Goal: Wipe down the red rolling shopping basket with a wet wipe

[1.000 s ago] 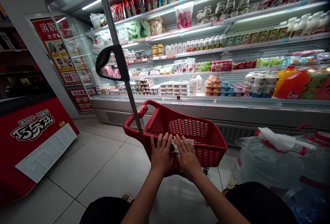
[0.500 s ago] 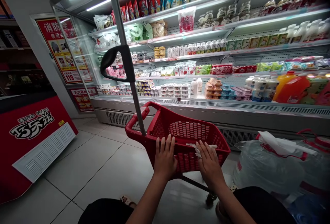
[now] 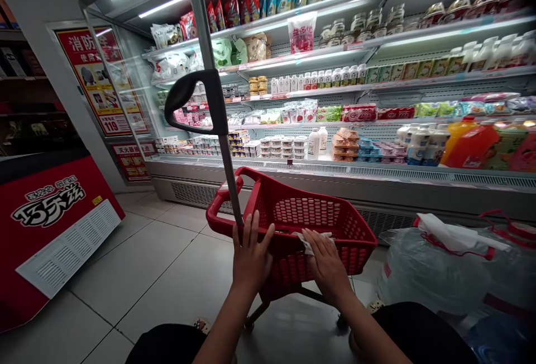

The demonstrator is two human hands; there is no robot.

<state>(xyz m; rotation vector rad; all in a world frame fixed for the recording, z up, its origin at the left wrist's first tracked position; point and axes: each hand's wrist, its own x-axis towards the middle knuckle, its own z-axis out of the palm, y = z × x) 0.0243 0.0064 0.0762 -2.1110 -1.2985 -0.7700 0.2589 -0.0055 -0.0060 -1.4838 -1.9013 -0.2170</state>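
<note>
Head view: left hand [image 3: 250, 255] flat, fingers spread, on red basket [image 3: 360, 230] rim; right hand [image 3: 326, 263] pressing white cloth [image 3: 307, 239] there.

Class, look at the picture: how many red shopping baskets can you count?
1. The red shopping basket stands on the floor before the chilled shelves; the left hand and right hand, holding a white cloth, rest on its near rim.

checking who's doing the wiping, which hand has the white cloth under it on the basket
The right hand: it presses the white cloth on the red basket rim. The left hand rests bare on the rim.
</note>
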